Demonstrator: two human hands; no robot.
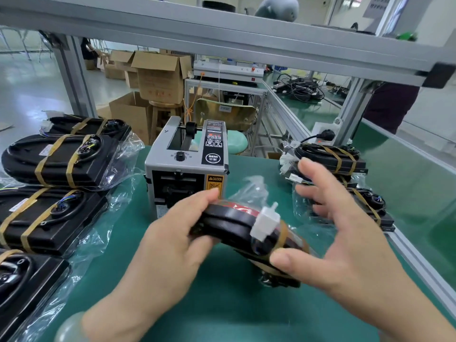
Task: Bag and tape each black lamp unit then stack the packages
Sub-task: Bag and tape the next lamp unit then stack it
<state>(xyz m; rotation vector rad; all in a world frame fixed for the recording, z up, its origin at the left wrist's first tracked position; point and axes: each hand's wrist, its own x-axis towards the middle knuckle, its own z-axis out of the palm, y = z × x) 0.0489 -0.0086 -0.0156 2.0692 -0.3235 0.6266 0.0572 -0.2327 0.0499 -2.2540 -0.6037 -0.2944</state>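
A black lamp unit (234, 222) in a clear plastic bag, with a white connector (266, 220) and a brown tape band, is held tilted above the green mat (222, 304) in front of the tape dispenser (187, 166). My left hand (172, 240) grips its left end, fingers curled over the top edge. My right hand (345, 230) is spread open at the unit's right end, its thumb pressing the taped part and its fingers straight, clear of the unit.
Several bagged, taped black lamp units (59, 159) lie in a row at the left. Another stack of bagged units (333, 161) sits at the right by the aluminium frame rail (419, 262). Cardboard boxes (158, 77) and a stool stand beyond the bench.
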